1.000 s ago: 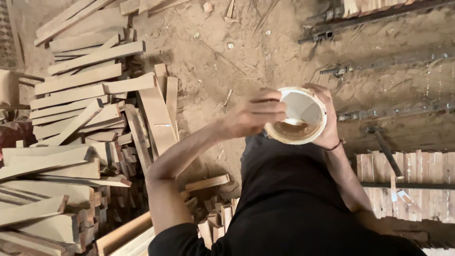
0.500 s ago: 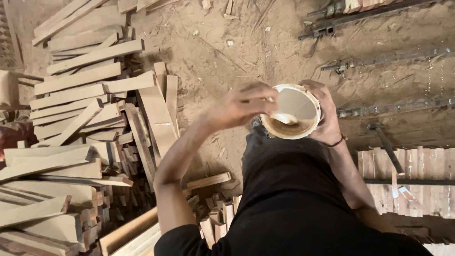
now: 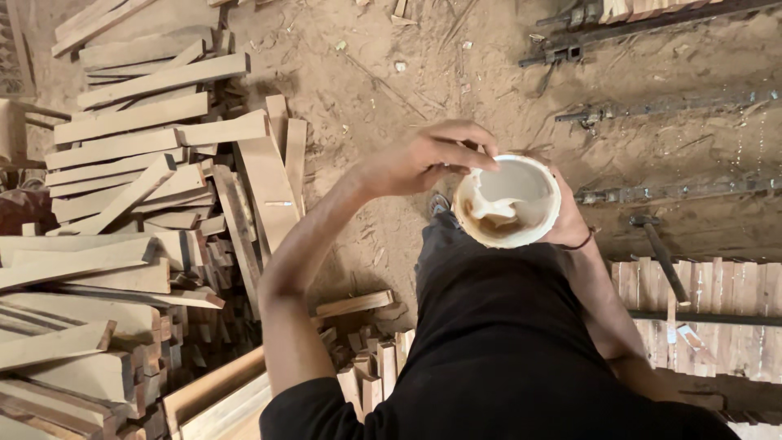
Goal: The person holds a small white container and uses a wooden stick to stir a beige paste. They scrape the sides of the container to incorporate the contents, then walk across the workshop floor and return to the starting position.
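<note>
Small white tub [image 3: 511,198] sits at chest height, about 1 o'clock from the person's black-clad torso [image 3: 505,350]. Right hand [image 3: 570,224] cups it from below and behind, closed round the wall. Left hand [image 3: 428,156] is at the rim at 10 o'clock, fingers pinched together; can't tell if they hold anything.

Inside: pale cream paste [image 3: 493,213], a brownish smear on the near wall. Judging by looks: thin plastic, light, wall probably flexes if squeezed, rim likely tacky. Best grip is low round the body, as now, keeping it level.

Floor [image 3: 366,73] is packed dirt and sawdust. Cut timber stacks [image 3: 138,187] from 8 to 11 o'clock, offcut blocks [image 3: 371,371] at the feet. Long bar clamps [image 3: 652,106] at 1–2 o'clock, slatted wooden panel [image 3: 709,310] at 4, hammer [image 3: 660,248] beside it.
</note>
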Available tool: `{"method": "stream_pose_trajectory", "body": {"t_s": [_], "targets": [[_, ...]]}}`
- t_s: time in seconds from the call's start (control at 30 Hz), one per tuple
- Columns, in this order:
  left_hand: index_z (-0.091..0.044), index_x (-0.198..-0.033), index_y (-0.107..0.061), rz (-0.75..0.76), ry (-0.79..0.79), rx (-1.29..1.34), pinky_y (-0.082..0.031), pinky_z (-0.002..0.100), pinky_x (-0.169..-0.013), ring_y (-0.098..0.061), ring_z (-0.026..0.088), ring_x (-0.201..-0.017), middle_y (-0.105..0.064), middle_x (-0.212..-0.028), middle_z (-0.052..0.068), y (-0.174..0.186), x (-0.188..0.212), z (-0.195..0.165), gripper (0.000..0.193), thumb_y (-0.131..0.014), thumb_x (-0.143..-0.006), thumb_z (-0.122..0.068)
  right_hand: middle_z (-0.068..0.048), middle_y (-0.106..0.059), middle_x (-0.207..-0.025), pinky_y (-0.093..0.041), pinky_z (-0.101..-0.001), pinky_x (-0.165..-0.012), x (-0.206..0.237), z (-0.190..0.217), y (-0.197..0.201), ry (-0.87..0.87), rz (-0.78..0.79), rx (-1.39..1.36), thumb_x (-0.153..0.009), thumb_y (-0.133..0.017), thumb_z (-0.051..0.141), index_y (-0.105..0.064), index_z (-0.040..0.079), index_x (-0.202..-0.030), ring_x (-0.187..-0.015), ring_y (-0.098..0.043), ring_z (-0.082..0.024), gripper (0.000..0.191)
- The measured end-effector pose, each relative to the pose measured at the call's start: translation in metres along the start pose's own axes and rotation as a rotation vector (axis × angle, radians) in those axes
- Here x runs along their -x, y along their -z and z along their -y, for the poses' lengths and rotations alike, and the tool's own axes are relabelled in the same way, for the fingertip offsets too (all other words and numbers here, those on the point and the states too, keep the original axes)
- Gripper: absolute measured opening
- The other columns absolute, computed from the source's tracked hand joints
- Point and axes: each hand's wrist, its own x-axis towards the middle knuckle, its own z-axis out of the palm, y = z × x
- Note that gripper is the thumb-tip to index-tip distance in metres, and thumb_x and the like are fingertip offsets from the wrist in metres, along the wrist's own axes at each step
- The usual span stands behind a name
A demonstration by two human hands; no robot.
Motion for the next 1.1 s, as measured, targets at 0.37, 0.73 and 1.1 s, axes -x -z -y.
{"method": "stream_pose_trajectory", "body": {"t_s": [0.37,0.73,1.1], "targets": [[-0.006,-0.083,-0.071,0.544,-0.418,-0.904,-0.061,0.02,-0.081,-0.061,0.015,-0.113,-0.06,-0.118,0.004,-0.001,-0.023,0.0,0.011,-0.072,-0.082,0.005,-0.009,-0.051,-0.153,-0.04,-0.0389,-0.121,0.012,-0.013,0.001,-0.086,0.071,-0.073,-0.062,-0.097,0.027,-0.038,0.004,-0.158,-0.142,-0.05,-0.02,0.114],[-0.007,-0.097,-0.074,0.204,-0.456,-0.976,-0.057,0.027,-0.078,-0.059,0.015,-0.101,-0.061,-0.111,0.003,-0.001,0.003,-0.027,0.011,-0.076,-0.087,-0.012,-0.015,-0.05,-0.156,-0.04,-0.0439,-0.124,0.002,0.019,-0.011,0.133,0.095,0.143,-0.074,-0.09,0.035,-0.047,0.007,-0.151,-0.148,-0.048,-0.03,0.094],[-0.001,-0.097,-0.075,0.102,-0.414,-1.147,-0.056,0.026,-0.072,-0.062,0.015,-0.092,-0.067,-0.107,0.007,0.007,0.029,-0.07,0.02,-0.075,-0.08,-0.011,-0.016,-0.055,-0.15,-0.041,-0.0457,-0.122,-0.018,0.047,-0.019,0.176,0.157,0.221,-0.074,-0.087,0.046,-0.05,0.005,-0.148,-0.142,-0.052,-0.034,0.092]]}}
